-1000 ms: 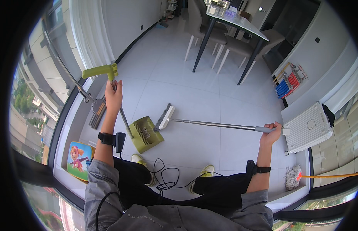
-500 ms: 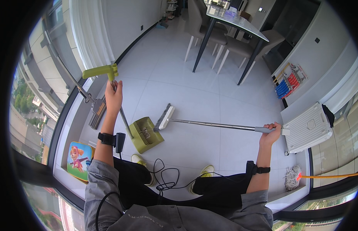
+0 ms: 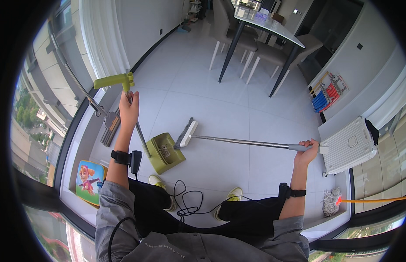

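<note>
My left hand (image 3: 129,109) grips the metal pole of a green long-handled dustpan (image 3: 166,163), just below its green top handle (image 3: 112,81). The pan rests on the floor in front of my left foot, with some greyish debris (image 3: 165,151) inside it. My right hand (image 3: 307,153) is closed around the grey grip of a broom (image 3: 246,142), whose pole stretches leftward almost level. Its white head with grey bristles (image 3: 185,133) meets the pan's open right edge.
A black cable (image 3: 185,209) lies looped between my shoes. At left, a flat mop (image 3: 110,126) leans by the window, near a cartoon-printed box (image 3: 89,181). A white suitcase (image 3: 349,146) and a string mop (image 3: 332,201) stand at right. Ahead are a table (image 3: 272,27) and chairs (image 3: 272,54).
</note>
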